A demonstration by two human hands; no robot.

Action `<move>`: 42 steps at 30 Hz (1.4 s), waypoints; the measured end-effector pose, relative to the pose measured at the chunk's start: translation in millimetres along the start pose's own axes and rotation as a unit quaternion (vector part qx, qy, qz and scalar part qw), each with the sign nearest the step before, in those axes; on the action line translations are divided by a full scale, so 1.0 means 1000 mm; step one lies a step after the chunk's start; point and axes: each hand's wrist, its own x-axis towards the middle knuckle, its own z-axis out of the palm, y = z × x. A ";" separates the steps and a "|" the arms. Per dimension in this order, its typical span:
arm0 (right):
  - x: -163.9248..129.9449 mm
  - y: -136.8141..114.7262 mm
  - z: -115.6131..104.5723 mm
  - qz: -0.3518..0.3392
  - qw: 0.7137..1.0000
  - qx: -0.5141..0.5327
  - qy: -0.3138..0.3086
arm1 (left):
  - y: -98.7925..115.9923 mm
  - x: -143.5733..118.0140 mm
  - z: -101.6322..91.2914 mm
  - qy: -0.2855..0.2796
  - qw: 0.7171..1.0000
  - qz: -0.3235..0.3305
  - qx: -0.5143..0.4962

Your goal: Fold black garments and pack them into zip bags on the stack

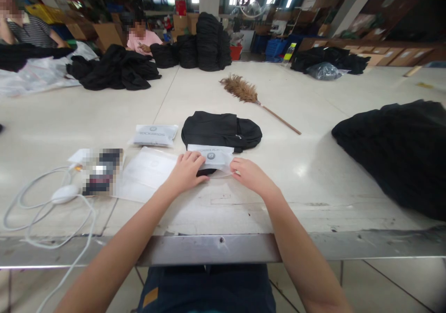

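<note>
Head view: your left hand and right hand both rest on a clear bag at the near edge of a folded black garment, mid-table and straight ahead of you. The left fingers lie flat and spread over the bag; the right fingers pinch its near edge. Whether the garment's end is already inside the bag cannot be told.

Hold the bag mouth taut between both hands. Keep the fold square and flat so the garment does not bunch. Press with the left hand; guide with the right.

A sealed pack and flat bags lie just left. Keep the cable away from the work.
</note>
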 end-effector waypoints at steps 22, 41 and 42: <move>0.055 -0.065 0.029 -0.052 0.989 -0.085 0.110 | -0.010 -0.041 0.021 0.021 0.837 -0.254 -0.484; -0.016 -0.013 0.035 -0.111 0.982 -0.072 0.135 | 0.002 -0.034 -0.023 0.025 0.993 -0.114 -0.032; -0.020 -0.011 0.036 -0.113 0.982 -0.066 0.135 | 0.007 -0.023 -0.023 0.037 0.995 -0.083 -0.043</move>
